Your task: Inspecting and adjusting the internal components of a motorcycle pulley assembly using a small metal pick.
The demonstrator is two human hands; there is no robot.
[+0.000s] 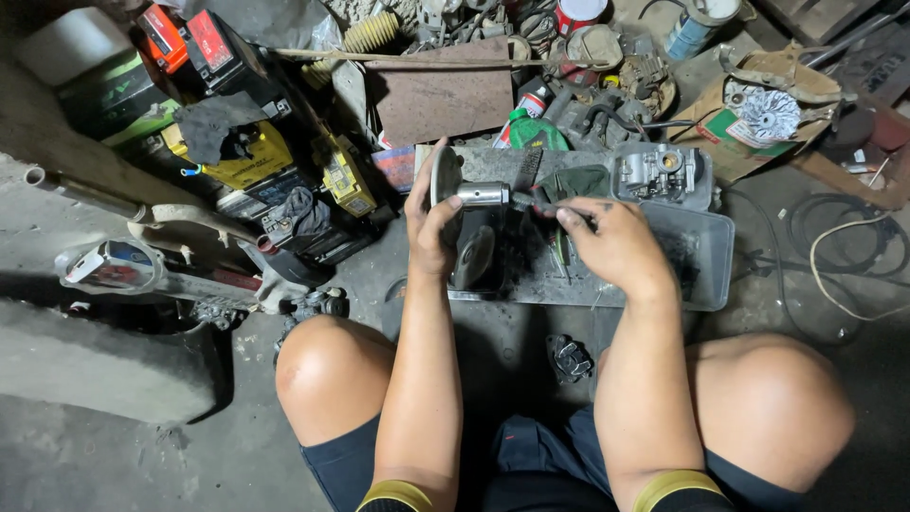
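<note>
Item: metal disc with a polished steel shaft (469,192) — held above the left edge of the grey plastic tray (706,256). Left hand (428,223) closed round the disc rim; right hand (611,242) curled, fingertips pinching a small dark tool (533,200) at the shaft end. Judged rigid, heavy, probably oily — best gripped at rim or shaft. Carburettor (659,173) sits at the far edge.

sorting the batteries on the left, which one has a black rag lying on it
The yellow battery, left of the tray; the red-topped batteries behind it have no rag.
</note>
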